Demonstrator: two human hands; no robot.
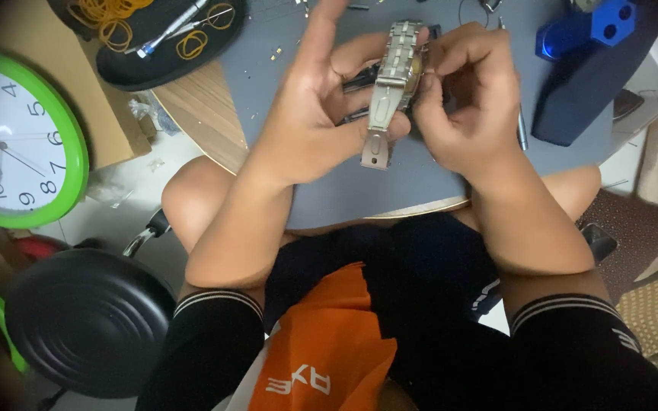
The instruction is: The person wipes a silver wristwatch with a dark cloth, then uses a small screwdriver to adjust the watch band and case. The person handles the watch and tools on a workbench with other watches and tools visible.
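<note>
A wristwatch with a silver metal link band (391,84) is held upright between both hands above a grey work mat (359,190). My left hand (310,106) grips the band from the left, fingers wrapped behind it and the index finger pointing up. At the watch case, my right hand (462,99) pinches from the right, fingertips at the gold-toned edge. The band's clasp end hangs down loose below my left fingers.
A black tray (127,65) at the upper left holds yellow rubber bands (108,17) and a small tool. A blue tool block (584,30) sits on a dark case at the upper right. A green-rimmed wall clock (17,137) and a black round stool (85,320) stand at the left.
</note>
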